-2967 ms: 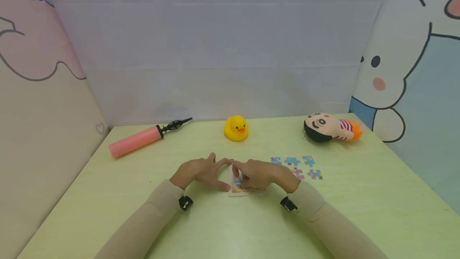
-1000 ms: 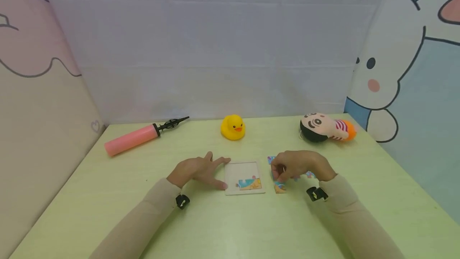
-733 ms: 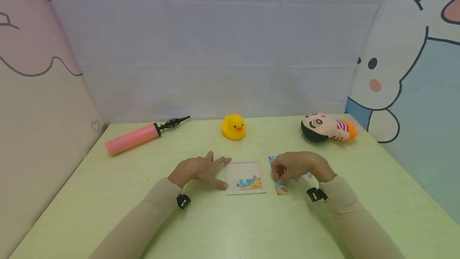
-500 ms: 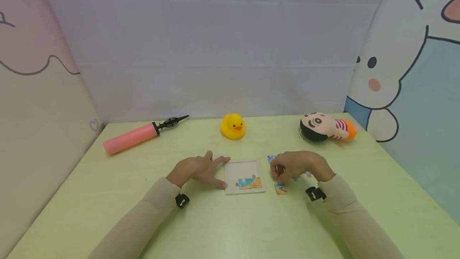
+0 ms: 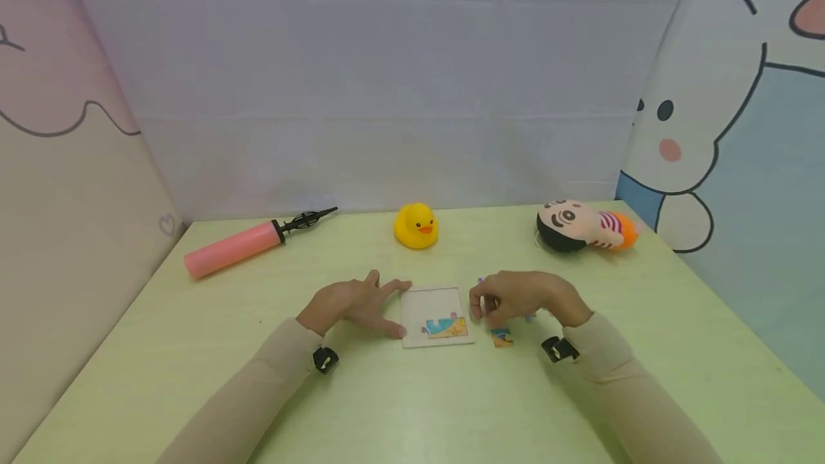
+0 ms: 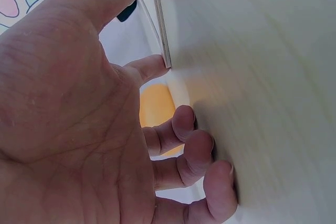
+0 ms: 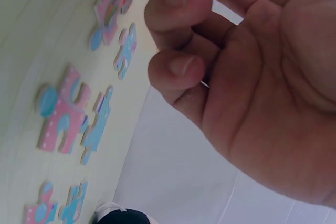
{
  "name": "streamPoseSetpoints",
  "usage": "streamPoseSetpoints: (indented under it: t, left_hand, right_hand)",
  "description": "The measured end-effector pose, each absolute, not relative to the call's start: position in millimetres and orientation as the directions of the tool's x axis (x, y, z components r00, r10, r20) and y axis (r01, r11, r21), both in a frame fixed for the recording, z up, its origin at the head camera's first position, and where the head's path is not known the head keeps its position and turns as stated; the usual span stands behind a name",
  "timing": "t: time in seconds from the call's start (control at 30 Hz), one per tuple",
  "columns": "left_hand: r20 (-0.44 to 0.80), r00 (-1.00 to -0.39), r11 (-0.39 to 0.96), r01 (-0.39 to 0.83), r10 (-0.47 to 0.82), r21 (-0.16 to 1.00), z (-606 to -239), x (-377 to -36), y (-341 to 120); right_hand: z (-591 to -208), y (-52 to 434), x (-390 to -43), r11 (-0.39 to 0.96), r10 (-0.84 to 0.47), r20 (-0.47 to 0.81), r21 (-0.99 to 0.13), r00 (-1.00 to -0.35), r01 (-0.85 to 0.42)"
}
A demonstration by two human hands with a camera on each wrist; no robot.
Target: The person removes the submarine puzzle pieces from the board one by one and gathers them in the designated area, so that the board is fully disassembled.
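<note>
My left hand (image 5: pixel 353 306) lies spread at the left side of a pale, square puzzle frame (image 5: pixel 433 299). Its thumb and index finger touch the frame's edge near two corners; the left wrist view shows them on the frame edge (image 6: pixel 161 22). Joined blue and sandy puzzle pieces (image 5: pixel 446 328) fill the lower right part of the frame. Just right of the frame, my right hand (image 5: pixel 515 296) is low over the loose pieces with curled fingers. Its fingertips are hidden, so what they hold cannot be seen. A blue and orange puzzle piece (image 5: pixel 501 337) lies below that hand.
Several loose pieces, among them a pink piece (image 7: pixel 65 111) and a blue piece (image 7: pixel 98 124), lie beyond the right hand. Along the back stand a pink hand pump (image 5: pixel 233 249), a yellow rubber duck (image 5: pixel 415 226) and a doll (image 5: pixel 583 226). Walls enclose the table.
Over the three seconds, my right hand left the puzzle frame for the loose pieces at the right. In the last half second it moved slightly left. My left hand stayed at the frame.
</note>
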State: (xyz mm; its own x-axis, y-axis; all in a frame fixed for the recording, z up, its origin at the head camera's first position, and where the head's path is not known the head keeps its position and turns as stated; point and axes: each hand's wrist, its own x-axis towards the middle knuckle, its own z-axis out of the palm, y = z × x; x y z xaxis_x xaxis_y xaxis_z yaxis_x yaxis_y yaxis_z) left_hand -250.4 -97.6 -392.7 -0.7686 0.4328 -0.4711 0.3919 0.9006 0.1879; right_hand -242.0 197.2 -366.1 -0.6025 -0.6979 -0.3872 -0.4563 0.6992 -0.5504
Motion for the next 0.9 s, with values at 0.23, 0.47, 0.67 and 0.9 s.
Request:
streamPoseSetpoints:
  t: [0.23, 0.47, 0.67, 0.9]
  left_hand:
    - [-0.470, -0.769, 0.900, 0.395, 0.433, 0.182, -393, -249, -98]
    - [-0.467, -0.772, 0.901, 0.392, 0.431, 0.185, -392, -250, -98]
    - [-0.466, -0.776, 0.904, 0.393, 0.425, 0.170, -394, -251, -99]
    - [-0.473, -0.771, 0.903, 0.393, 0.426, 0.171, -393, -252, -99]
  right_hand:
    - [-370, 187, -239, 0.677, -0.719, -0.335, -0.536, -0.609, -0.504]
    - [-384, 175, -239, 0.613, -0.763, -0.250, -0.574, -0.596, -0.544]
    - [-390, 163, -238, 0.597, -0.775, -0.211, -0.553, -0.596, -0.581]
    - [-390, 152, -232, 0.604, -0.769, -0.217, -0.554, -0.602, -0.573]
